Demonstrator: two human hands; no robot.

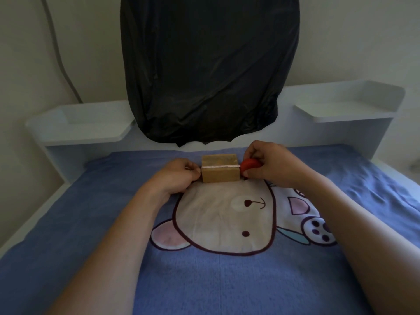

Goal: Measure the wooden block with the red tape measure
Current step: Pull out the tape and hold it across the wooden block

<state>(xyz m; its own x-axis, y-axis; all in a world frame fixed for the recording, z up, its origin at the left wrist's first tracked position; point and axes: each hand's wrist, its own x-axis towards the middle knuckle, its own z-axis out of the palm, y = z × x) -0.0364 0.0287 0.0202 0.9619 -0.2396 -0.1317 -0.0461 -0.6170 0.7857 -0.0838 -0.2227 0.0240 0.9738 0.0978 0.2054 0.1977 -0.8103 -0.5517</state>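
Wooden block: I count one wooden block [220, 171], upright on the blue blanket [204, 280], at the top edge of the printed cartoon bear face [223, 214].
Tape measure: I see one red tape measure [250, 165], its case just beside the block's right end.
Tape blade: one pale strip [220, 166] runs across the block along its near top edge, from the left end to the right end.
Left hand: my left hand [179, 176] sits against the block's left end, fingers curled closed at the tape's free end; I cannot tell whether the tip is truly pinched, as the fingers hide it.
Right hand: my right hand [270, 163] is closed around the red case, thumb below and fingers over the top.
Arms: two bare forearms reach in from the bottom of the view.
Blanket prints: beside the bear I count one smaller white figure [318, 230] at the right, partly under my right arm.
Behind: one black plastic sheet [209, 69] hangs over the white headboard [295, 133], which has two side shelves, one left [79, 126] and one right [345, 103].
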